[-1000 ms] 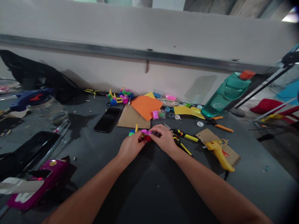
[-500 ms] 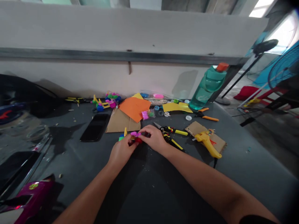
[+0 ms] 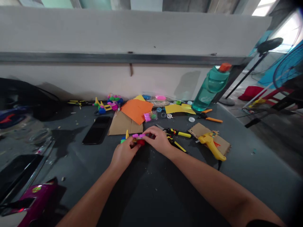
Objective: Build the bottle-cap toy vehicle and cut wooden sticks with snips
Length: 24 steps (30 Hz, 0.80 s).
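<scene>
Low over the dark table, my left hand (image 3: pixel 123 156) is closed around a small colourful craft model. A yellow upright piece (image 3: pixel 127 134) and a green-and-blue part (image 3: pixel 122 140) of it show beyond the fingers. On its near right side is a round red part (image 3: pixel 141 142). My right hand (image 3: pixel 159 140) pinches the right end of the pink piece (image 3: pixel 138 136) on top of the model, with fingertips close to those of the left. Fingers hide much of the model, so how its parts join cannot be seen.
Yellow-black pliers (image 3: pixel 177 134) lie right of my hands, then a yellow glue gun (image 3: pixel 213 146) on cardboard. A phone (image 3: pixel 97 130) lies left. Behind are orange paper (image 3: pixel 136 108), another colourful model (image 3: pixel 109 104) and a green bottle (image 3: pixel 209 88). A magenta tool (image 3: pixel 35 201) sits front left.
More of the pink piece shows between my hands, and my right fingertips have shifted slightly right along it. My left hand keeps its hold. The view has moved a little.
</scene>
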### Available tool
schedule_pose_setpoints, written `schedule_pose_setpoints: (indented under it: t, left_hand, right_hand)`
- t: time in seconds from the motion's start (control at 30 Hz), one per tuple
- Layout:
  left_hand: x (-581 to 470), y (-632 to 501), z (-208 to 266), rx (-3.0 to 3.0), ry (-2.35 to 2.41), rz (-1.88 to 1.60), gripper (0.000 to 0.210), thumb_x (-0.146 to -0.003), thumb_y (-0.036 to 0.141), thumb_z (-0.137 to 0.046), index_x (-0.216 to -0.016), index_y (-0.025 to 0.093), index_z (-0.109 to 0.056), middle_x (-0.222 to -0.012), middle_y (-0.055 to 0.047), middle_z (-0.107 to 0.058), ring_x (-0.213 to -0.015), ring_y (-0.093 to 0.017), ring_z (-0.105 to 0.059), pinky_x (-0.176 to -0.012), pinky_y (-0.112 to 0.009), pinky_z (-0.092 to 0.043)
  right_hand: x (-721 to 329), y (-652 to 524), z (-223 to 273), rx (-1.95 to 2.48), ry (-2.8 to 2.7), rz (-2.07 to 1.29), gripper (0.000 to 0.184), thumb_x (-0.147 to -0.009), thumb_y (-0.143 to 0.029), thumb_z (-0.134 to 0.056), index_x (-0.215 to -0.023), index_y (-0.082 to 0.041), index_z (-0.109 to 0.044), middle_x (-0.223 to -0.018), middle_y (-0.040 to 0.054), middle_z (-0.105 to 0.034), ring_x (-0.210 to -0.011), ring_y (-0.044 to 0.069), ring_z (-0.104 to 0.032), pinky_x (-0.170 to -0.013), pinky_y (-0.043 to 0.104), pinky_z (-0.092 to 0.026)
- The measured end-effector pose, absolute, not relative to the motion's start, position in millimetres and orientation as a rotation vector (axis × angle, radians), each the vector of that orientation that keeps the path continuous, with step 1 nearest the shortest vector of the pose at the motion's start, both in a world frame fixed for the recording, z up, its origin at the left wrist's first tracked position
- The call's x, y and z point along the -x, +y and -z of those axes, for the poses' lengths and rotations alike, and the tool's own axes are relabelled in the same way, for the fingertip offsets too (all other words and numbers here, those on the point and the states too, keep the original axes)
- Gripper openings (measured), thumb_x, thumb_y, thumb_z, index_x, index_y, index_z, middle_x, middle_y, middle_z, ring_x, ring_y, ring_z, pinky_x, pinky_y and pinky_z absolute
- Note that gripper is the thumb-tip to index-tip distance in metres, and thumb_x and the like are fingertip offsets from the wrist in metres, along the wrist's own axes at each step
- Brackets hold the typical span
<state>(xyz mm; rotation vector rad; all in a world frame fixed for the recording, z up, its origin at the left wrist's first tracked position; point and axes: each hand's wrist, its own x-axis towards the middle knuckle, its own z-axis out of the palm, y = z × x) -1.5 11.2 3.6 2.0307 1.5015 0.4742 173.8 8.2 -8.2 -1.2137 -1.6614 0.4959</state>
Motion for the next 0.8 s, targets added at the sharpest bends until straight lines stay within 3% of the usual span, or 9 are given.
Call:
schedule_pose_setpoints:
  t: [0.43, 0.6, 0.8]
  left_hand:
    - [12.2, 29.1, 8.0, -1.883, 1.494, -0.579, 0.026, -0.078, 0.036, -0.051, -0.099, 0.024, -0.061, -0.067, 0.001, -0.062, -0.053, -0.014, -0.059, -0.044, -0.021, -0.036]
    - [15.8, 22.5, -8.0, -1.796, 1.425, -0.651, 0.032, -0.077, 0.027, -0.051, -0.108, 0.025, -0.059, -0.077, 0.001, -0.067, -0.059, -0.012, -0.062, -0.055, -0.021, -0.045]
    - [18.7, 5.9, -38.6, -1.765, 1.549, -0.594, 0.017, -0.074, 0.034, -0.055, -0.074, 0.019, -0.063, -0.057, 0.002, -0.060, -0.044, -0.011, -0.055, -0.041, -0.020, -0.039]
  right_hand:
    - [-178.2, 6.9, 8.6, 1.278, -1.498, -0.530, 0.017, -0.078, -0.035, -0.059, -0.081, -0.020, -0.066, -0.081, 0.0029, -0.063, -0.066, 0.012, -0.055, -0.058, 0.024, -0.044]
    - [-178.9, 3.7, 5.8, 1.280, -1.493, -0.520, 0.015, -0.078, -0.033, -0.060, -0.082, -0.020, -0.066, -0.080, 0.0029, -0.062, -0.065, 0.012, -0.054, -0.058, 0.024, -0.044]
    - [-176.8, -1.9, 4.4, 1.212, -1.543, -0.534, 0.012, -0.078, -0.030, -0.061, -0.085, -0.021, -0.065, -0.080, 0.0020, -0.061, -0.066, 0.012, -0.055, -0.057, 0.024, -0.044]
